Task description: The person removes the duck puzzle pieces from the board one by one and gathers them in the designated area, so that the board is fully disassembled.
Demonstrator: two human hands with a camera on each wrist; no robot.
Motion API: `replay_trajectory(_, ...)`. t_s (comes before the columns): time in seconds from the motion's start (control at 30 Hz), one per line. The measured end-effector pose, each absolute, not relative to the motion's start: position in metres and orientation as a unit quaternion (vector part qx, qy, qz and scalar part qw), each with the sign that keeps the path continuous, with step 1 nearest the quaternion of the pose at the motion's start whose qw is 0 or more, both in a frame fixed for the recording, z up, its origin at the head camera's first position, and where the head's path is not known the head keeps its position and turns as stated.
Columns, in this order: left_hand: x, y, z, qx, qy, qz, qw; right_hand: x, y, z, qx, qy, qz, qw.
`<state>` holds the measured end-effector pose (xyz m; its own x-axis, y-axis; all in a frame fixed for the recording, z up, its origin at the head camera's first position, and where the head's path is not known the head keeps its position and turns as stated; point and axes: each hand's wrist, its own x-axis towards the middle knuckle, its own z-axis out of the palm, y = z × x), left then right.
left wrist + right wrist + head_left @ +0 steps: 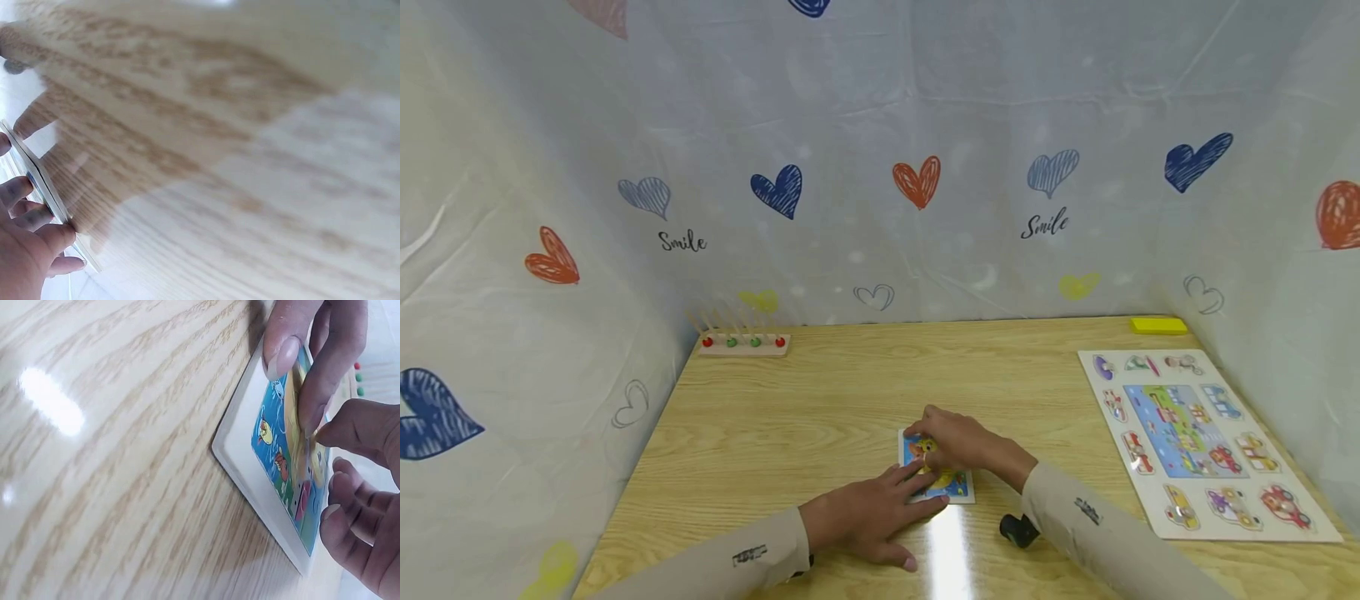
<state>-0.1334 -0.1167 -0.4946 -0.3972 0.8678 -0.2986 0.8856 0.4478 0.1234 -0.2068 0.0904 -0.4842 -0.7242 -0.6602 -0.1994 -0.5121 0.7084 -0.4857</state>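
Observation:
A small picture puzzle (958,492) with a white border and a blue and yellow cartoon lies on the table before me. My left hand (876,512) reaches in with spread fingers, their tips resting on its face and near edge. Curled fingers of my right hand (958,442) grip it from the far side, thumb over the picture. In the right wrist view, fingertips of both hands meet near the middle of the puzzle (240,434). Whether a loose piece lies under them is hidden. The left wrist view catches the puzzle's thin edge (47,181) beside the left fingers.
At the right lies a large white board (1157,492) with vehicle pieces around a central picture. A yellow block (1159,326) is at the back right. A wooden peg stand (745,346) with red and green beads is at the back left. A black object (1017,531) sits by the right forearm.

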Motion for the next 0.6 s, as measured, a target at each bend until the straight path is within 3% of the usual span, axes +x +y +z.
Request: replay_trajectory(0.6, -0.1322, -0.1178, -0.4942, 0.528, 0.836, -0.024, 0.149, -0.2153, 0.0993, -0.4815, -0.341, 0.886, -0.207, 0.235)
